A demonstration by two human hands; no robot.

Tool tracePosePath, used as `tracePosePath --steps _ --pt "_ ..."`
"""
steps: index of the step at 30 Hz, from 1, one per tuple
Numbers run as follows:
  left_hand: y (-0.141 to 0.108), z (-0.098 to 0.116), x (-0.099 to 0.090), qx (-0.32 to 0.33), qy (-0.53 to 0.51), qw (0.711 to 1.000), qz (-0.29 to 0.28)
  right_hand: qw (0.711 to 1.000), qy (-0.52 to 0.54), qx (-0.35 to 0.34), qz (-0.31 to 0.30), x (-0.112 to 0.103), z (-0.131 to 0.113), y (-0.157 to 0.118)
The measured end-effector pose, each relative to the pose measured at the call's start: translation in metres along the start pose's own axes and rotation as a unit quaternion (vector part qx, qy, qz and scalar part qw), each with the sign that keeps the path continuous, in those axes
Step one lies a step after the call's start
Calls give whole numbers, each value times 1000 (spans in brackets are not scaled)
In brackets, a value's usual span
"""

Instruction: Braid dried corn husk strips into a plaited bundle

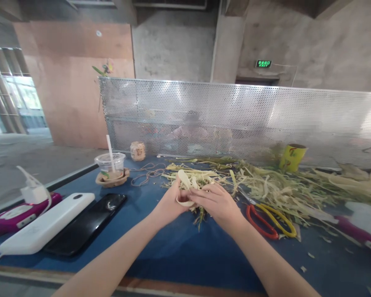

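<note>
Near the middle of the blue table my two hands meet around a pale, curled strip that looks like dried husk (184, 180). My left hand (169, 205) is closed on it from the left, and the strip's rounded end sticks up above the fingers. From the right, my right hand (217, 203) lays its fingers across the same strip and partly covers it. Its lower part bends into a loop between the hands. Behind and beneath them lie cut dried plant strips (200, 176). Red-and-yellow-handled scissors (267, 220) rest to the right of my right hand.
At left are a black phone (88, 222), a white power bank (48, 225), a magenta power strip (21, 214) and a lidded cup (111, 165) with a straw. Thin cord (148, 172) lies behind. Right are heaped dried stalks (272, 187), a yellow tube (292, 157); a perforated metal panel (247, 119) stands behind.
</note>
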State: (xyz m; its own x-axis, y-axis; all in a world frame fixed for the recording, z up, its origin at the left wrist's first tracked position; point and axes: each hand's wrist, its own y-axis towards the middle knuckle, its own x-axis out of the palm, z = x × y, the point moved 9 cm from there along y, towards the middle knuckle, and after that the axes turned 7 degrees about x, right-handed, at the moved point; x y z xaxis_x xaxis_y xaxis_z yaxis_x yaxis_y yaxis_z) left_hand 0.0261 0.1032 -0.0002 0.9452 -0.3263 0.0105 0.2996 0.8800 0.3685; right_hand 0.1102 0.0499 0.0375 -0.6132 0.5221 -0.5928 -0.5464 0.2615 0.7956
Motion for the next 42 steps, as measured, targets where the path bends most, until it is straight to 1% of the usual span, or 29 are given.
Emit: tracePosePath --steps 3,6,10,14,16,19,21,23,26,28,30,32,34,36,37,39,42 --pt "-2 4 4 3 -30 999 -12 1000 21 16 3 -3 2 1" --pt "-4 5 6 -9 -31 999 -14 999 33 36 6 -6 3 3" --pt "-7 4 5 -19 -15 1000 -11 998 10 69 6 -5 5 4" --pt "-9 5 0 -16 17 1000 10 997 -37 67 -14 -3 5 4" --pt "-10 6 0 -20 14 1000 10 996 -47 69 -27 -4 7 5" --pt "-10 8 -3 -19 15 1000 5 996 0 84 -34 -7 11 7" --pt "-8 12 -3 -1 33 999 -5 992 57 107 -32 -9 14 7" --pt "-7 15 -2 16 59 998 -16 981 109 154 -33 -9 22 6" --pt "-6 11 1 20 89 996 -20 959 155 228 -63 -2 32 2" --pt "-7 7 4 18 95 995 -21 946 176 261 -79 1 36 1" --pt "-8 2 4 7 99 995 -4 935 200 282 -78 1 39 0" --pt "-8 -1 0 -5 96 995 24 935 216 272 -73 -2 39 2" --pt "-7 -1 -3 -11 93 995 38 945 223 224 -83 -5 31 6" --pt "-5 3 -2 -5 93 995 28 956 215 175 -92 -7 23 8" --pt "-5 5 0 0 92 996 19 960 208 162 -92 -8 21 8" --pt "-4 7 2 5 96 995 12 961 196 175 -84 -8 22 7" --pt "-5 3 4 -6 129 992 7 944 209 242 -78 -2 29 4"
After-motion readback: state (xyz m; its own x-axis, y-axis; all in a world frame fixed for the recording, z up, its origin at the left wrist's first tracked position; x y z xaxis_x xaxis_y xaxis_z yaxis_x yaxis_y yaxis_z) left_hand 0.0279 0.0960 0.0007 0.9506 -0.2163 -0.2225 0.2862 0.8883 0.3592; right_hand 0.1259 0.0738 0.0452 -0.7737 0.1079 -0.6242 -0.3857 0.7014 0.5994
